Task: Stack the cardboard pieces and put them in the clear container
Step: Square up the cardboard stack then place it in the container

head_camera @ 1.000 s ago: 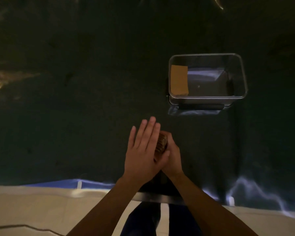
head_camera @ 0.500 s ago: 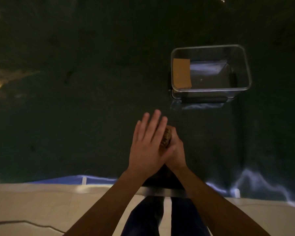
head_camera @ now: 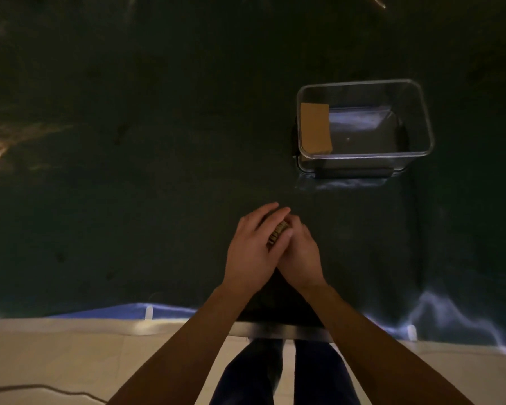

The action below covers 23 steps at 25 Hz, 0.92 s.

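A small stack of cardboard pieces point(head_camera: 277, 233) stands on edge between my palms, only its corrugated edge showing. My left hand point(head_camera: 253, 251) presses it from the left, fingers curled over the top. From the right, my right hand point(head_camera: 301, 254) closes on it. Both hands hover low over the dark table near its front edge. The clear container point(head_camera: 421, 118) sits farther back to the right, apart from my hands. Inside it, a tan cardboard stack point(head_camera: 315, 127) lies flat against the left wall.
The dark green table surface point(head_camera: 129, 200) stretches wide to the left and back. Its front edge point(head_camera: 275, 330) runs just below my wrists, with pale floor and a thin cable point(head_camera: 41, 388) beyond. My legs show under the edge.
My left fingers have curled down over the cardboard stack instead of standing straight. Both hands shifted slightly forward and to the right, towards the container.
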Motion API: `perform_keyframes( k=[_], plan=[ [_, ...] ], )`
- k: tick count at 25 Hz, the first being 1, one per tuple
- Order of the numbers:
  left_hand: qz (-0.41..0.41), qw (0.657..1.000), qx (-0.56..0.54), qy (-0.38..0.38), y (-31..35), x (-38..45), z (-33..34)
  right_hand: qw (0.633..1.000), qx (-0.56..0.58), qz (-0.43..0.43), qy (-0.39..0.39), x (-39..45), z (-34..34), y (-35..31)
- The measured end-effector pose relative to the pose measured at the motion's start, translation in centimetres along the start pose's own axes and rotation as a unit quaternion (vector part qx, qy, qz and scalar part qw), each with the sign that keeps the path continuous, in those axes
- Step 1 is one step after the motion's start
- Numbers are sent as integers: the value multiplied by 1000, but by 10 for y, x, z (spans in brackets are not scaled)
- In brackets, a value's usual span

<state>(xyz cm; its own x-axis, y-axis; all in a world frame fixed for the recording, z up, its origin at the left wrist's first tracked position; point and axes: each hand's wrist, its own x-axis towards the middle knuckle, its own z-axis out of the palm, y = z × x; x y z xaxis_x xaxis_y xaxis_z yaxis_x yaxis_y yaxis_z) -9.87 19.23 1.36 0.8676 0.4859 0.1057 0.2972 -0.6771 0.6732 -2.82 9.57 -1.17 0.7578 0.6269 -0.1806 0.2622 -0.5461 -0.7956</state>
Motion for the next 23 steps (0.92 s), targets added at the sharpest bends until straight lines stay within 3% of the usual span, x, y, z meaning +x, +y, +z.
perform_keyframes(
  k=[2,4,7,11,16,19,21,23],
  plan=[
    [-62,990,-123,23,-14,6,-8,989,-130,-69,-31,14,-12,-13],
    [-146,967,-205,44,-28,9,-12,946,-289,-112,-92,32,-20,-30],
    [-225,960,-160,45,-49,-2,-8,891,-404,-90,-188,50,-7,-54],
    [-240,967,-79,37,-64,-7,4,887,-403,-79,-213,57,12,-54],
    [-212,971,-95,52,-61,-5,9,904,-388,-139,-114,39,3,-14],
    [-201,973,-108,23,-63,-10,5,913,-370,-145,-90,36,6,-6],
    [-238,953,-177,69,-70,-13,-4,918,-359,-142,-92,39,6,-7],
    [-286,900,-284,167,-73,-14,-11,920,-351,-145,-97,41,5,-6]
  ],
)
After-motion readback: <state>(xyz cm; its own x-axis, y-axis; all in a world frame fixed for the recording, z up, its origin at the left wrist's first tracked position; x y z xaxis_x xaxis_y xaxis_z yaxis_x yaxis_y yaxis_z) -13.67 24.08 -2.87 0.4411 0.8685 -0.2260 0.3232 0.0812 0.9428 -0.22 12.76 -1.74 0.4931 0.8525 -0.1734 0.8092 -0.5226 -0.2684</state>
